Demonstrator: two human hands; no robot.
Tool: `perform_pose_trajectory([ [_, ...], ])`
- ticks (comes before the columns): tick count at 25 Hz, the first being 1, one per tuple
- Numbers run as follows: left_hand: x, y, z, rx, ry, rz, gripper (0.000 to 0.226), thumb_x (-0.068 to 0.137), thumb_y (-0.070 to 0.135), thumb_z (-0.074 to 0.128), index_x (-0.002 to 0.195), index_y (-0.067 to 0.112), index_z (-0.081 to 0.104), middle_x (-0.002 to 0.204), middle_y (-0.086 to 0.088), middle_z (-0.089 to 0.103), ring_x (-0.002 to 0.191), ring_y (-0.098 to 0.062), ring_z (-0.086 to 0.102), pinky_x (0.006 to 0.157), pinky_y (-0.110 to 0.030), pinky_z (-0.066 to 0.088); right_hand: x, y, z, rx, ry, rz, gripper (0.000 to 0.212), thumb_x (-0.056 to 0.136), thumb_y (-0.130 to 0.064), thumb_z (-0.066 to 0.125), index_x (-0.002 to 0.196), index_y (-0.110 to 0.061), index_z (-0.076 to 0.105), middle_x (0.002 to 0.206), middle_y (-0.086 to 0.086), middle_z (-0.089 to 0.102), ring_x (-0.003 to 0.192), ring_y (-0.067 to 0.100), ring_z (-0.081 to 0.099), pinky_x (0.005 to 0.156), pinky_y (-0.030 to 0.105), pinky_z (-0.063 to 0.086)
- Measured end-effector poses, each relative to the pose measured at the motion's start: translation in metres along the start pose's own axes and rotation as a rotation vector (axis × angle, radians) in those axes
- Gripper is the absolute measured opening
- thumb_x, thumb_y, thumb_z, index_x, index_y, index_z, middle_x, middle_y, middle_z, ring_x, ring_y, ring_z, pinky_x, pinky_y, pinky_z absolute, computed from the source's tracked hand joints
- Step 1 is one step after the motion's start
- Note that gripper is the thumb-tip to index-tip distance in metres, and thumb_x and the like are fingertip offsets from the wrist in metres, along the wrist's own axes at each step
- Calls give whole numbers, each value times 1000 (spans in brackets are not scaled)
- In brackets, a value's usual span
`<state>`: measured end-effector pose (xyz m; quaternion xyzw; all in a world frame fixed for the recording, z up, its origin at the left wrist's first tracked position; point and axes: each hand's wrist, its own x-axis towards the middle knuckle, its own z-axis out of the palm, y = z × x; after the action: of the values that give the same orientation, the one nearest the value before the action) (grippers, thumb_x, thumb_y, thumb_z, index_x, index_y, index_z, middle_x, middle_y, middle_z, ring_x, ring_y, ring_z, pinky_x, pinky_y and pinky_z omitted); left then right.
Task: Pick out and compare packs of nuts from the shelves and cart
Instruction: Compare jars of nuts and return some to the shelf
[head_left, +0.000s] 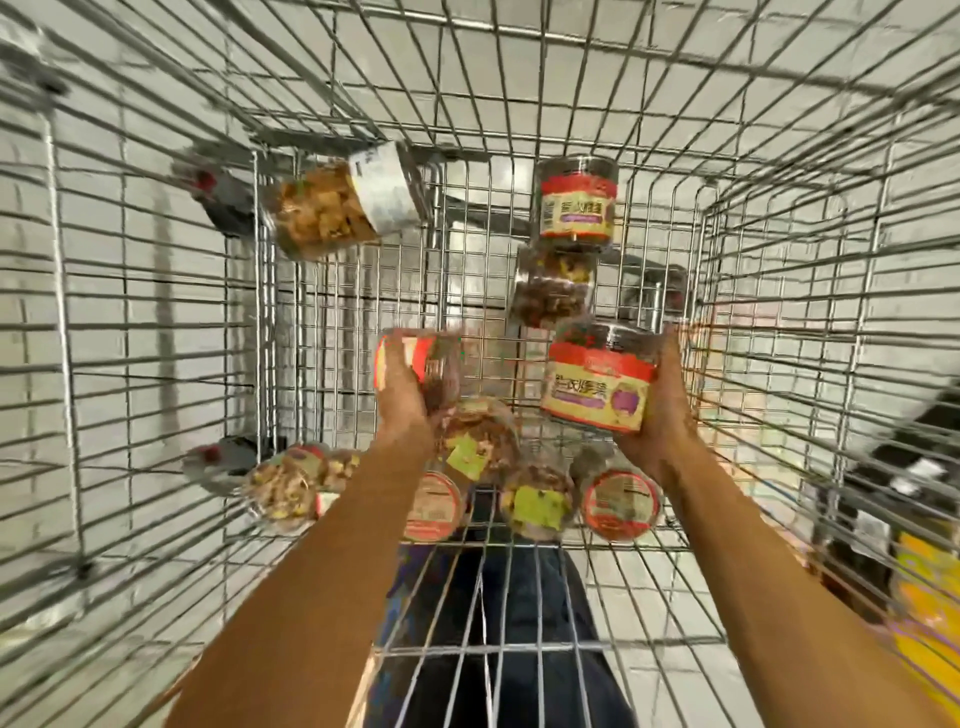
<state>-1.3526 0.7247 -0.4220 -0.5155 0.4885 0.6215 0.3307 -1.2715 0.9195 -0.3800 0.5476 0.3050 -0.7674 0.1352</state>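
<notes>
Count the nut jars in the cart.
10: left hand holds one jar, right hand another; three farther off; five along the near edge; others may be hidden.

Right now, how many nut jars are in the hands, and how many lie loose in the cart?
Held jars, one in each of the hands: 2
Loose jars in the cart: 8
Total: 10; motion blur at the near-left cluster could hide another.
</notes>
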Motion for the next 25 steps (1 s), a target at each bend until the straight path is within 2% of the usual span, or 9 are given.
perform_pose_trajectory([
  [3, 1, 4, -1, -92, -2, -111, 72, 85, 67, 40, 128, 11, 53, 122, -11, 60, 107, -27, 58, 99, -39, 45, 6, 3, 8, -21, -14, 2, 84, 83, -76, 15, 74, -22, 79, 81, 7, 76, 76, 23, 73, 62, 42, 60],
  [6, -14, 12, -8, 39, 50, -98, 70, 90, 68, 23, 115, 11, 56, 101, -15, 66, 83, -28, 64, 69, -36, 53, 8, 3, 15, -64, -8, 24, 83, 82, -77, 17, 89, -17, 74, 80, 8, 75, 74, 24, 73, 55, 38, 58],
  [8, -22, 22, -27, 544, 246, 142, 61, 94, 57, 29, 105, 5, 58, 84, -19, 69, 64, -27, 64, 53, -31, 50, 9, 3, 18, -110, -6, 17, 78, 84, -75, 15, 96, -18, 67, 79, 7, 75, 73, 23, 73, 53, 35, 57],
  [10, -14, 41, -45, 1143, 476, 650, 55, 89, 52, 48, 113, 3, 52, 102, -22, 65, 85, -31, 60, 70, -37, 45, 10, 3, 21, -106, -15, 3, 75, 86, -73, 14, 98, -20, 66, 82, 7, 76, 75, 23, 73, 54, 35, 57],
  [12, 4, 63, -43, 1312, 407, 784, 83, 77, 51, 66, 134, 1, 34, 128, -25, 48, 118, -37, 45, 96, -43, 37, 12, 5, 25, -91, -34, -21, 73, 87, -71, 14, 100, -22, 66, 86, 6, 76, 79, 22, 73, 57, 36, 58],
  [14, 25, 76, -29, 1305, 340, 595, 105, 70, 52, 74, 142, 0, 18, 139, -25, 37, 130, -38, 33, 106, -44, 29, 10, 8, 32, -86, -41, -35, 72, 87, -70, 15, 105, -21, 64, 89, 7, 75, 82, 23, 72, 60, 37, 58],
  [17, 42, 73, -22, 1206, 331, 508, 92, 71, 44, 77, 135, -2, 29, 133, -24, 46, 123, -39, 46, 102, -48, 41, 4, 9, 44, -99, -69, -31, 79, 86, -71, 14, 121, -17, 58, 98, 11, 73, 89, 26, 70, 70, 40, 58],
  [20, 8, 70, -22, 627, -40, 372, 36, 81, 22, 72, 109, 7, 57, 103, -14, 68, 92, -27, 69, 73, -39, 59, -20, -7, 57, -107, -82, -65, 80, 87, -71, 12, 125, -16, 56, 103, 12, 70, 92, 27, 68, 82, 44, 55],
  [25, -141, 116, -6, 397, -539, 238, 24, 88, 35, 57, 102, 16, 64, 78, 0, 74, 64, -13, 70, 55, -23, 56, -131, -68, 91, -126, -122, -268, 79, 90, -68, 13, 131, -13, 51, 98, 13, 69, 88, 28, 67, 80, 42, 54],
])
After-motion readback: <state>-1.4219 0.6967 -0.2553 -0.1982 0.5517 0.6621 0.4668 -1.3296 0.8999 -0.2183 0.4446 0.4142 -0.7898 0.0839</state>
